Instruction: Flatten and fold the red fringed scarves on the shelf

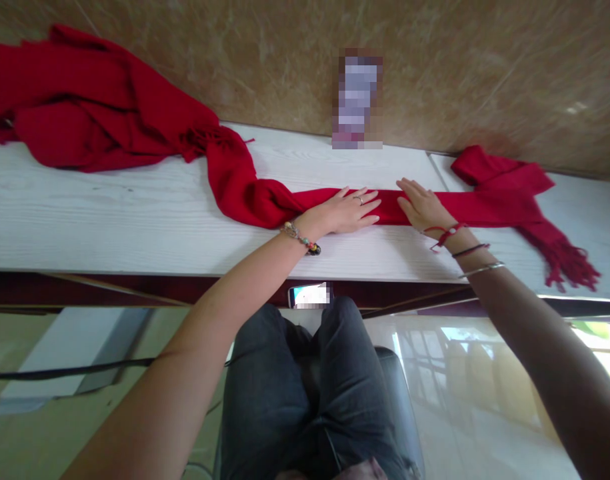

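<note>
A long red scarf [465, 208] lies along the white table, folded into a narrow band through its middle. My left hand [345, 212] rests palm down on the band, fingers spread and pointing right. Just to its right, my right hand [423, 205] lies across the same band with its fingers stretched out. Neither hand grips the cloth. At the right, one end of the scarf folds over itself and its fringe [572, 263] hangs toward the front edge. The band's left part is loose and twisted, meeting a heap of red fringed cloth [99, 113]; whether both are one piece I cannot tell.
The white table [135, 220] is narrow and meets a brown marbled wall [265, 60] at the back. A blurred-out rectangular object [357, 100] leans there. Below the front edge, a phone [309, 296] lies above my knees. A dark cable [85, 368] runs at the left.
</note>
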`<state>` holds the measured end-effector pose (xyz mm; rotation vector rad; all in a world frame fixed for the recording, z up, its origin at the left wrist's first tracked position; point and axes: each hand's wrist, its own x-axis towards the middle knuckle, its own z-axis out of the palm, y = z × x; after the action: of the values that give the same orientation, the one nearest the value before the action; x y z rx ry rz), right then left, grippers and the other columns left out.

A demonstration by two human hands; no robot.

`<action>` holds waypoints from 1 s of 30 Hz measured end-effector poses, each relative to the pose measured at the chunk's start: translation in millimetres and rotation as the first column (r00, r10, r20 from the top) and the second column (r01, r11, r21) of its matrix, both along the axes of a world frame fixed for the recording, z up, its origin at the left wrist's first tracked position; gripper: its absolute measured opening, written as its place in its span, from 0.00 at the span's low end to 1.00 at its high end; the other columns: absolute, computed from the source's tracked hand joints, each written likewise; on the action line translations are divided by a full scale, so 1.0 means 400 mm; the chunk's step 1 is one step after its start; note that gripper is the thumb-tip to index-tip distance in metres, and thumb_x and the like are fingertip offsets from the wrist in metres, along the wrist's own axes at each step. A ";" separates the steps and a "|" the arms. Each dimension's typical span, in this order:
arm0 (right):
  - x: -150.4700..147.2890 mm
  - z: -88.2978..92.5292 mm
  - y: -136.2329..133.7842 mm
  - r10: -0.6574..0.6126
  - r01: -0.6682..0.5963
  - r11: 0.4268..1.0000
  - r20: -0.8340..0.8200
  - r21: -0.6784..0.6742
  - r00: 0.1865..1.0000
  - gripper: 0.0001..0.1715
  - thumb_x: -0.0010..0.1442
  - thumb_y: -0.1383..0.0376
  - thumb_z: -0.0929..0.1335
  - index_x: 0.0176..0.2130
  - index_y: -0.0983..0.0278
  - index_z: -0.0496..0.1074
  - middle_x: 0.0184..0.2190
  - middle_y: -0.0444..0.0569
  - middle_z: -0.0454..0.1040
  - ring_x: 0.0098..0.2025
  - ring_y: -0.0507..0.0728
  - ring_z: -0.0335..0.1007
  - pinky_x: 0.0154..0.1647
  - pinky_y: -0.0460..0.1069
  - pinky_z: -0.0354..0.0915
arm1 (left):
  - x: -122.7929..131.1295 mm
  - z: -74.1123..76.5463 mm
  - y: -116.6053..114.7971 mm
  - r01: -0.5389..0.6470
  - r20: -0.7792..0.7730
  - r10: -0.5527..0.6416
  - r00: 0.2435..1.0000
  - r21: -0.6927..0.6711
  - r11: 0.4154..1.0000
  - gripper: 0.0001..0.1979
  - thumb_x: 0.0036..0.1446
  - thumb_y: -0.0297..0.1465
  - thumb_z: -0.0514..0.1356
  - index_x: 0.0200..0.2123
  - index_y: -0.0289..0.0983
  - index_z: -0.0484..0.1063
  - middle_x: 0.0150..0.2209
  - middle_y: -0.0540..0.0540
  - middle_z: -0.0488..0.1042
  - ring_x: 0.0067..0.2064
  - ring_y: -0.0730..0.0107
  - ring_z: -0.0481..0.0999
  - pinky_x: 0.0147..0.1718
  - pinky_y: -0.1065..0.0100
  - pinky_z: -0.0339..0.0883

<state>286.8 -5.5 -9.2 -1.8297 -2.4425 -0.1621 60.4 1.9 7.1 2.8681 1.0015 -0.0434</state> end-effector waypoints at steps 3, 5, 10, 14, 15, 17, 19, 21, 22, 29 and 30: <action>-0.020 -0.012 -0.002 0.004 -0.003 1.000 0.024 -0.030 1.000 0.31 0.65 0.58 0.51 0.63 0.65 0.53 0.63 0.56 0.55 0.64 0.64 0.48 0.59 0.66 0.52 | -0.006 -0.004 0.006 -0.100 0.028 0.100 0.995 0.020 0.995 0.29 0.65 0.41 0.37 0.65 0.34 0.44 0.68 0.44 0.41 0.67 0.60 0.39 0.63 0.52 0.36; -0.005 -0.021 -0.006 0.006 -0.006 1.000 0.014 -0.022 1.000 0.31 0.66 0.57 0.50 0.63 0.64 0.53 0.63 0.56 0.56 0.64 0.64 0.49 0.59 0.67 0.51 | -0.008 -0.004 0.009 -0.136 0.030 0.135 0.990 0.029 0.990 0.29 0.66 0.42 0.38 0.65 0.34 0.46 0.68 0.43 0.41 0.67 0.59 0.40 0.63 0.51 0.37; 0.090 -0.025 -0.004 -0.016 0.016 1.000 0.001 -0.002 1.000 0.31 0.66 0.57 0.49 0.63 0.65 0.54 0.63 0.57 0.56 0.64 0.63 0.50 0.60 0.65 0.52 | 0.002 -0.001 0.005 -0.112 0.044 0.109 0.993 0.082 0.990 0.25 0.66 0.40 0.41 0.63 0.39 0.52 0.67 0.42 0.46 0.66 0.59 0.46 0.61 0.54 0.43; 0.125 -0.016 0.009 -0.043 0.043 0.999 0.022 -0.012 0.999 0.31 0.65 0.59 0.51 0.61 0.68 0.56 0.62 0.59 0.57 0.64 0.63 0.50 0.60 0.64 0.52 | 0.012 -0.011 -0.003 -0.122 0.059 0.114 0.992 0.138 0.983 0.24 0.66 0.40 0.42 0.61 0.38 0.57 0.65 0.40 0.50 0.65 0.57 0.50 0.59 0.52 0.49; 0.115 -0.014 0.012 -0.041 0.041 0.999 0.021 -0.007 0.999 0.30 0.65 0.59 0.51 0.61 0.68 0.57 0.62 0.59 0.58 0.64 0.63 0.51 0.60 0.64 0.52 | 0.014 -0.013 -0.006 -0.121 0.065 0.112 0.992 0.157 0.980 0.24 0.66 0.40 0.43 0.60 0.38 0.59 0.65 0.40 0.51 0.65 0.57 0.52 0.58 0.52 0.51; 0.069 -0.011 0.013 -0.015 0.015 1.000 0.002 0.022 1.000 0.29 0.65 0.59 0.52 0.61 0.67 0.58 0.62 0.58 0.57 0.64 0.63 0.49 0.60 0.66 0.52 | 0.015 -0.010 -0.011 -0.111 0.099 0.091 0.991 0.220 0.969 0.23 0.66 0.39 0.44 0.58 0.36 0.62 0.63 0.39 0.56 0.63 0.57 0.56 0.57 0.54 0.54; 0.001 -0.012 0.008 0.044 -0.042 0.998 -0.027 0.049 0.999 0.29 0.65 0.60 0.52 0.61 0.66 0.58 0.63 0.56 0.55 0.65 0.63 0.47 0.60 0.66 0.52 | 0.004 0.008 -0.012 -0.087 0.144 0.046 0.988 0.299 0.950 0.21 0.66 0.37 0.45 0.54 0.35 0.67 0.60 0.40 0.62 0.60 0.60 0.62 0.56 0.57 0.57; -0.070 -0.014 -0.001 0.111 -0.110 0.993 -0.044 0.031 0.993 0.29 0.65 0.60 0.52 0.61 0.66 0.57 0.63 0.57 0.55 0.65 0.62 0.47 0.60 0.64 0.53 | -0.029 0.043 -0.002 -0.063 0.175 -0.001 0.985 0.357 0.932 0.19 0.65 0.35 0.45 0.51 0.35 0.69 0.56 0.42 0.68 0.56 0.64 0.67 0.55 0.60 0.58; -0.101 -0.014 -0.004 0.136 -0.135 0.991 -0.043 0.013 0.990 0.29 0.65 0.60 0.53 0.61 0.67 0.57 0.63 0.57 0.55 0.65 0.62 0.48 0.60 0.64 0.53 | -0.057 0.064 0.010 -0.062 0.178 -0.005 0.984 0.368 0.928 0.19 0.65 0.33 0.45 0.51 0.36 0.70 0.54 0.44 0.70 0.54 0.66 0.69 0.54 0.62 0.59; -0.218 0.008 0.040 0.209 -0.209 0.978 -0.144 0.015 0.967 0.29 0.64 0.57 0.55 0.59 0.67 0.61 0.62 0.59 0.56 0.64 0.65 0.51 0.58 0.66 0.54 | -0.372 0.131 0.167 -0.236 -0.081 0.256 0.963 0.204 0.950 0.27 0.54 0.21 0.45 0.58 0.35 0.61 0.61 0.47 0.61 0.61 0.73 0.59 0.59 0.71 0.51; -0.231 0.008 0.049 0.275 -0.274 0.961 -0.173 0.026 0.946 0.30 0.64 0.56 0.56 0.60 0.66 0.59 0.63 0.59 0.55 0.64 0.65 0.50 0.58 0.66 0.54 | -0.408 0.123 0.182 -0.250 -0.140 0.272 0.952 0.154 0.956 0.29 0.53 0.21 0.46 0.59 0.33 0.59 0.62 0.45 0.59 0.61 0.71 0.58 0.59 0.70 0.50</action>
<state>194.3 14.1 -6.2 -1.4129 -2.5336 0.0159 -102.8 74.8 56.2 2.8576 1.4624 -0.1954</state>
